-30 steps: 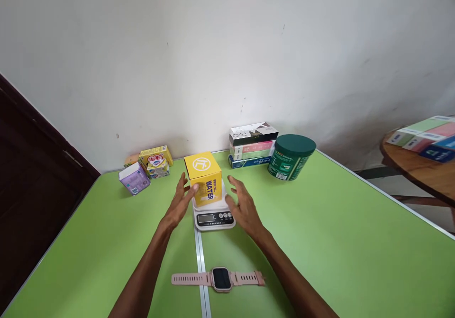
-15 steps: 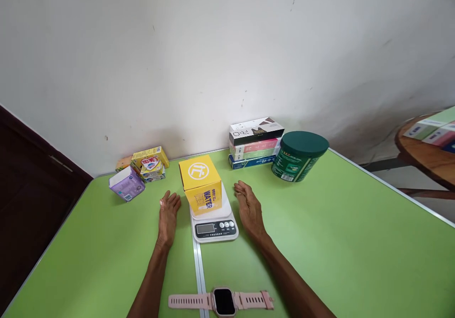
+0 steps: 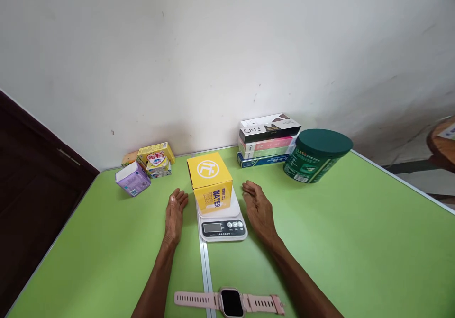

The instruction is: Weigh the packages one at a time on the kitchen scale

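A yellow cardboard box (image 3: 212,190) with "WATER" printed on its front rests on a white kitchen scale (image 3: 223,238). The scale's small display looks blank. On the left of the scale, my left hand (image 3: 175,216) lies on the table with its fingers extended, apart from the box. My right hand (image 3: 260,210) rests on the other side, fingers stretched forward, close to the scale but not touching the box. Neither hand holds anything. Nearer to me, between my forearms, a smartwatch (image 3: 232,303) with a pink strap lies flat.
Purple tissue pack (image 3: 133,179) and small yellow boxes (image 3: 156,154) stand at the back left. Stacked flat boxes (image 3: 269,132) and a green lidded tub (image 3: 316,156) stand at the back right, before the wall. A wooden stool (image 3: 442,140) is beyond the green table's (image 3: 355,242) right edge.
The view has shifted slightly, so everything on the table appears a little further right. Both hands keep their places beside the scale, and the box has not moved on it.
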The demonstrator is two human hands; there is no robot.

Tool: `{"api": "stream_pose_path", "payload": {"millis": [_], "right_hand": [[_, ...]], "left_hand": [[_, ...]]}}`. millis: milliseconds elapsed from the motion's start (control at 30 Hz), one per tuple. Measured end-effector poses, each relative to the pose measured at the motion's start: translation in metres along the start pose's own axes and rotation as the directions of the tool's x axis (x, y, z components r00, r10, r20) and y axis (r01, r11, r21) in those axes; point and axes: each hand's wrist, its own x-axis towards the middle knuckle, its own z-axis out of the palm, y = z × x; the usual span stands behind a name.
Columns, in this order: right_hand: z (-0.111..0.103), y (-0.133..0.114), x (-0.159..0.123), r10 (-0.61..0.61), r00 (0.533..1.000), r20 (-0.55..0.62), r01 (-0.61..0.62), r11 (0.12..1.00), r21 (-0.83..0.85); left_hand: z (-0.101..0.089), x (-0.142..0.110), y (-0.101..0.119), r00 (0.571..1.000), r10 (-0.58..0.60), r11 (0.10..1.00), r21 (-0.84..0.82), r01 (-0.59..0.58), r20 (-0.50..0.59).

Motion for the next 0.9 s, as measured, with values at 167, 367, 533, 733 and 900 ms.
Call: {"api": "stream_pose_path", "payload": {"millis": [167,367,533,733,900], "right_hand": [[-0.003,-0.018,-0.006,-0.025,0.999,-0.026,0.025,0.999,-0.023],[0.004,-0.069,-0.030,-0.236,0.971,-0.029,0.234,0.971,-0.044],[0.024,-0.095,-0.044,-0.240,0.966,0.098,0.237,0.971,0.039],[0.038,-0.120,-0.053,-0.278,0.949,0.148,0.273,0.961,0.051],[0.086,-0.135,-0.065,-0.277,0.924,0.263,0.233,0.954,0.188]], "left_hand": [[0.006,-0.020,0.005,0.998,0.059,0.977,0.202,-0.062,0.023],[0.038,-0.065,0.028,0.927,0.308,0.777,0.505,-0.375,0.214],[0.070,-0.073,0.039,0.902,0.303,0.792,0.446,-0.417,0.307],[0.070,-0.069,0.046,0.912,0.375,0.822,0.396,-0.409,0.164],[0.020,-0.050,0.056,0.863,0.504,0.734,0.510,-0.448,0.033]]}}
